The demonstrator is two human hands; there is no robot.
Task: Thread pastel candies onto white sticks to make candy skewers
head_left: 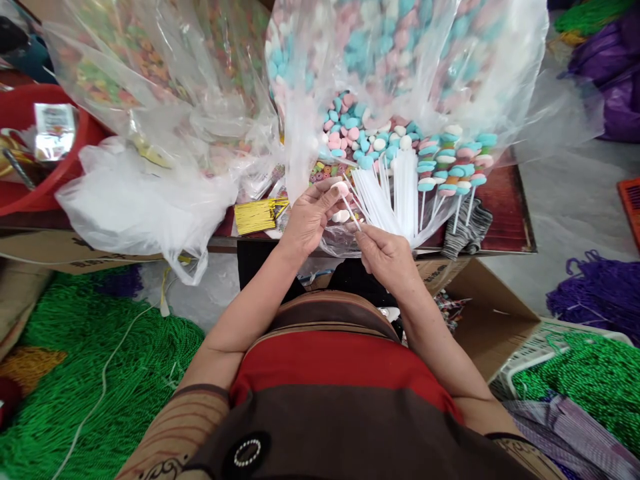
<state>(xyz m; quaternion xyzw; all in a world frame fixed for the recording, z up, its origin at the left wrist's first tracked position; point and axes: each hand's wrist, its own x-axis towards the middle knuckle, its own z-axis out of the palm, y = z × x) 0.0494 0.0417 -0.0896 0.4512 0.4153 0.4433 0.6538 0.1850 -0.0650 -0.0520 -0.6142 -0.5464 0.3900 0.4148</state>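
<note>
My left hand (313,217) pinches a pale pink marshmallow (341,189) between thumb and fingers. In my right hand (386,255) is the lower part of a thin white stick (352,213), closed between thumb and forefinger. The stick's upper end meets the marshmallow; how deep it sits in it I cannot tell. Just beyond my right hand lie bundles of white sticks (406,193). Right of these, finished-looking skewers (453,163) carry blue, pink, white and orange candies. Loose pink, blue and white marshmallows (353,133) spill from a big clear bag (400,53) behind.
Yellow twist ties (255,216) and a white plastic bag (145,200) lie leftward on the table. A red basin (93,127) stands far left. A grey knitted glove (469,230) rests near the right edge. An open cardboard box (493,313) and green cords (125,373) are below.
</note>
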